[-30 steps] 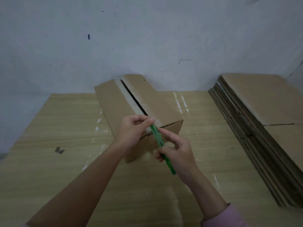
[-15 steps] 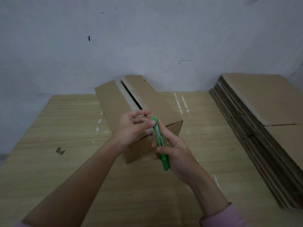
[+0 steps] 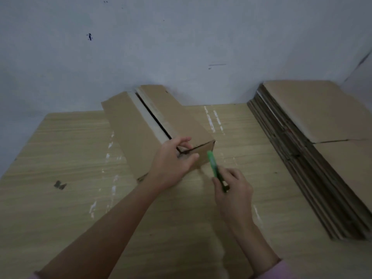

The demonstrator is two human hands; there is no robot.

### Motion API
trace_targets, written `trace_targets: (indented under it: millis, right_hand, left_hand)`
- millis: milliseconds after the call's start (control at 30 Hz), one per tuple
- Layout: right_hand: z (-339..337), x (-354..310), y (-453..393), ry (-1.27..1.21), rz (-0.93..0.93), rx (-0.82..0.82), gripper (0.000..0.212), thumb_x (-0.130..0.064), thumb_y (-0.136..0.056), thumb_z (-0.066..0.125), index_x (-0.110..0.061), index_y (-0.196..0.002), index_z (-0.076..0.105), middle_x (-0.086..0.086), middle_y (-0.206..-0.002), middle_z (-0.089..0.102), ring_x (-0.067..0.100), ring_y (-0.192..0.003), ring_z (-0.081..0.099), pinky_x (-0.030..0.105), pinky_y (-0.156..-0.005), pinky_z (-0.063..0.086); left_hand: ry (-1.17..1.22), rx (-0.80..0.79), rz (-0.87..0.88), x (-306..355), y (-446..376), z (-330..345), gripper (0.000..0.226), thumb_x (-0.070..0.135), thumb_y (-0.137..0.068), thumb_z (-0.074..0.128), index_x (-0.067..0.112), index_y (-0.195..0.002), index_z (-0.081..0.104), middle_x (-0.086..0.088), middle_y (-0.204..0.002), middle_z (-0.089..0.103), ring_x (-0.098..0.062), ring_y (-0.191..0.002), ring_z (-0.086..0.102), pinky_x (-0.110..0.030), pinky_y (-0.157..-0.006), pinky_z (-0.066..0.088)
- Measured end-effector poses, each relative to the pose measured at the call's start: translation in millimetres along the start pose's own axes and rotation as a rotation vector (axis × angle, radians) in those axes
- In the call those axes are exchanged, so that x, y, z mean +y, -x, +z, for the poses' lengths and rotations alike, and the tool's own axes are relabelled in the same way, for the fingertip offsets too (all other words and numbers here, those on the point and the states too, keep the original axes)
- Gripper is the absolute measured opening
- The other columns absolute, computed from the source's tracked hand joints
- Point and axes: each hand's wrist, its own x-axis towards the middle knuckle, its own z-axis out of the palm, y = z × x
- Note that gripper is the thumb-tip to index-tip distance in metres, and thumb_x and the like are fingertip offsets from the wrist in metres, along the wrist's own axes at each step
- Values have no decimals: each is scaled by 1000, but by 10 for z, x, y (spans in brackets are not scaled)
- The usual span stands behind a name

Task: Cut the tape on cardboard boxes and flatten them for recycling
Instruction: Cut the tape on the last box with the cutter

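Observation:
A long brown cardboard box (image 3: 130, 129) lies on the wooden table (image 3: 60, 158), its top seam slit open along a pale strip of tape. My left hand (image 3: 171, 162) grips the box's near end, fingers curled over the top edge by the seam. My right hand (image 3: 233, 188) holds a green utility knife (image 3: 214, 168) just right of the box's near corner, apart from the cardboard. I cannot make out a blade.
A tall stack of flattened cardboard boxes (image 3: 322, 148) fills the table's right side up to the wall. A grey wall (image 3: 181, 47) stands right behind the box. A small dark scrap (image 3: 60, 185) lies on the left of the table.
My right hand has drawn the green knife away from the box's near end, down and to the right. My left hand stays gripping that end.

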Motion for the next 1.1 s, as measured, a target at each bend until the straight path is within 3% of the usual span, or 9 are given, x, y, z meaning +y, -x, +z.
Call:
trace_targets:
  millis: [100, 167, 333, 433, 600, 767, 900, 1000, 1100]
  right_hand:
    - [-105, 455, 130, 211, 263, -78, 30, 5, -79, 65, 0, -109, 69, 17, -90, 60, 36, -84, 58, 30, -73, 45]
    - [-158, 688, 230, 334, 397, -136, 27, 0, -85, 59, 1, -111, 67, 22, -96, 58, 39, -95, 52, 39, -77, 45]
    - [-115, 909, 431, 469, 482, -179, 22, -2, -84, 59, 0, -103, 69, 22, -88, 56, 40, -87, 53, 42, -73, 47]
    - [-106, 763, 366, 519, 524, -164, 26, -8, -84, 60, -5, -109, 65, 20, -106, 56, 39, -100, 49, 44, -81, 41]
    - [123, 137, -75, 226, 49, 12, 35, -6, -79, 59, 2, -112, 64, 23, -106, 59, 38, -94, 58, 41, -78, 48]
    - [503, -283, -591, 275, -318, -145, 52, -31, -76, 63, -5, -121, 60, 17, -126, 58, 37, -113, 56, 48, -89, 45]
    - [645, -316, -774, 306, -514, -176, 38, -36, -84, 52, -8, -102, 69, 12, -102, 68, 35, -92, 66, 43, -76, 53]
    - [554, -428, -838, 135, -435, -40, 34, -25, -91, 43, -5, -100, 70, 13, -85, 70, 31, -58, 64, 30, -47, 49]
    - [350, -566, -886, -247, -182, 154, 28, -6, -95, 44, 2, -119, 56, 10, -89, 65, 18, -63, 57, 25, -56, 45]
  left_hand:
    - [-61, 9, -1, -116, 5, 19, 37, 15, -84, 68, 16, -119, 59, 7, -102, 63, -8, -86, 55, -10, -73, 40]
    - [-83, 28, -1, -213, 18, 27, 37, 13, -83, 69, 15, -119, 58, 5, -102, 63, -8, -85, 54, -10, -76, 40]
    - [-211, 82, 51, -409, 44, -32, 51, 9, -77, 72, 14, -124, 54, 3, -114, 55, -18, -104, 52, -26, -90, 40]
    - [-271, 85, 47, -494, 49, -118, 48, 11, -76, 73, 13, -121, 56, -3, -120, 51, -25, -112, 51, -39, -97, 43]
    - [-359, 17, 11, -562, 62, -227, 40, 26, -81, 72, 15, -117, 59, -2, -122, 53, -25, -109, 54, -41, -96, 44]
    - [-495, -39, 142, -517, 56, -390, 41, 31, -88, 58, 8, -121, 60, -5, -128, 55, -29, -112, 57, -38, -93, 46]
    - [-542, -14, 260, -468, 121, -549, 46, 30, -90, 40, 5, -124, 57, -12, -125, 57, -32, -101, 63, -38, -80, 53]
    - [-638, 142, 325, -398, 179, -684, 49, 18, -85, 37, 7, -131, 49, -15, -129, 54, -33, -95, 63, -37, -65, 55]
    - [-792, 331, 470, -383, 178, -785, 50, 1, -78, 38, 2, -125, 55, -17, -129, 55, -29, -123, 48, -48, -97, 43]
